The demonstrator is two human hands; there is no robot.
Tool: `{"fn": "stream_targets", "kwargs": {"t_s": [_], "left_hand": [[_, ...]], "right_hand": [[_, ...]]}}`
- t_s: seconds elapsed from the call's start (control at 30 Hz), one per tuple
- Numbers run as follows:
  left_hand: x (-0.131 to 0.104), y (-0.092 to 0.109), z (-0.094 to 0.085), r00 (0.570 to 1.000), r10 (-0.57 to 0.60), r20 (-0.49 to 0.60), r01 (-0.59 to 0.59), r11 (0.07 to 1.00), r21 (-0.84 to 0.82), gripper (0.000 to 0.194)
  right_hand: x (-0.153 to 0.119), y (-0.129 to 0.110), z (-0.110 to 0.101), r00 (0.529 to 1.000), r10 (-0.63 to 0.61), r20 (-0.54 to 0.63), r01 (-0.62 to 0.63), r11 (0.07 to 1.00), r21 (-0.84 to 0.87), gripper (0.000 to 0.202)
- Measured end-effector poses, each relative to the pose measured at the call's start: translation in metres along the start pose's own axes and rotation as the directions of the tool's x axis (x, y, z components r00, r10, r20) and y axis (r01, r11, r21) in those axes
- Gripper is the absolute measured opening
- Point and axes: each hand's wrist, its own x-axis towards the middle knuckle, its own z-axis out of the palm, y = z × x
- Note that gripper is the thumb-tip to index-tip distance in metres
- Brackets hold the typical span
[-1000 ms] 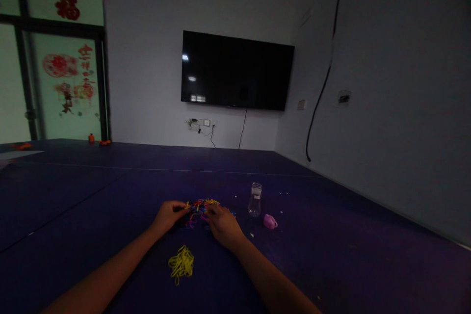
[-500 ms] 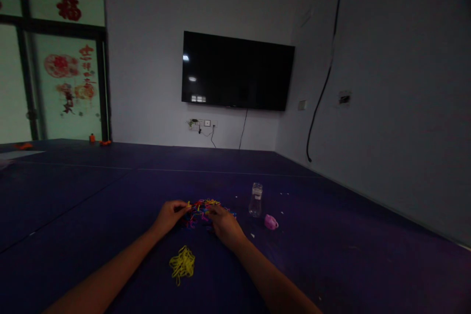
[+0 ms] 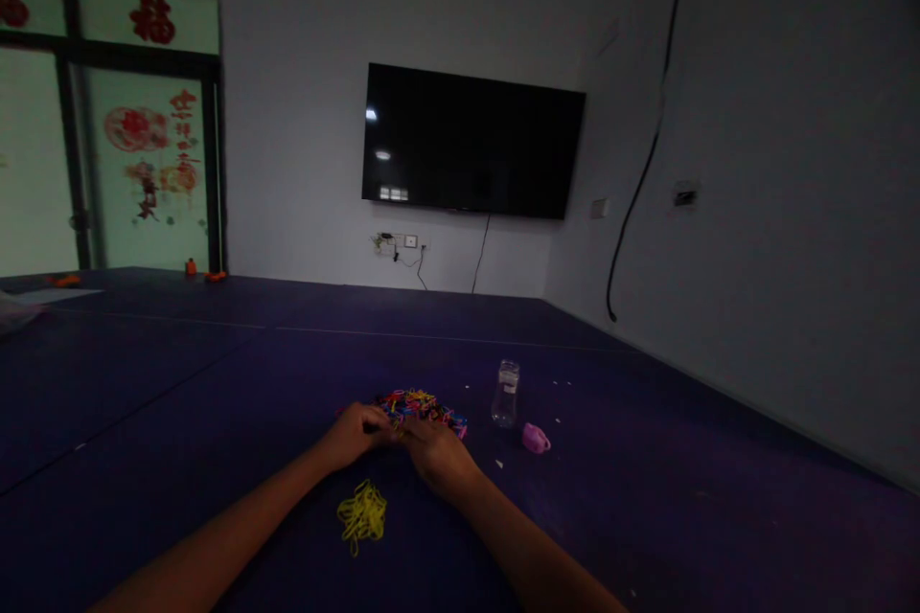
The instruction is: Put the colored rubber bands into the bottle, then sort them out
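Note:
A heap of many-coloured rubber bands (image 3: 423, 404) lies on the dark blue surface (image 3: 287, 374). My left hand (image 3: 356, 436) is at the heap's near left edge, its thumb and fingers pinched together. Right beside it, my right hand (image 3: 436, 453) reaches the near side of the heap with its fingers bent together. The fingertips of both hands almost meet, and what they hold is too small to make out. Nearer to me, between my forearms, is a separate small pile of yellow bands (image 3: 363, 513).
A clear bottle (image 3: 506, 395) stands right of the heap, with a pink cap-like piece (image 3: 536, 439) beside it. Small white scraps are scattered around them. Orange items (image 3: 216, 277) lie at the far left. A television (image 3: 472, 142) hangs on the far wall.
My left hand has moved right and slightly nearer to me, closing up to my right hand. More of the coloured heap shows behind them. The whole view has shifted slightly.

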Motion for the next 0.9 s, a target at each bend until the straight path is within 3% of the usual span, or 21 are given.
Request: {"fn": "stream_targets", "kwargs": {"t_s": [0.3, 0.47, 0.67, 0.9], "left_hand": [[-0.001, 0.008, -0.004, 0.996, -0.051, 0.067, 0.055, 0.996, -0.067, 0.030], [-0.001, 0.013, -0.014, 0.970, -0.111, 0.218, 0.134, 0.986, -0.096, 0.032], [-0.008, 0.024, -0.029, 0.882, -0.207, 0.423, 0.285, 0.950, -0.130, 0.023], [-0.013, 0.038, -0.041, 0.741, -0.215, 0.636, 0.304, 0.952, -0.033, 0.009]], "right_hand": [[-0.001, -0.008, 0.003, 1.000, 0.003, -0.027, -0.002, 1.000, 0.012, 0.024], [0.000, -0.013, -0.001, 1.000, 0.006, -0.006, -0.006, 0.999, 0.042, 0.025], [0.000, -0.023, -0.003, 0.996, -0.062, -0.060, 0.071, 0.985, 0.158, 0.023], [-0.001, -0.041, -0.002, 0.993, -0.079, -0.091, 0.096, 0.976, 0.194, 0.024]]}}
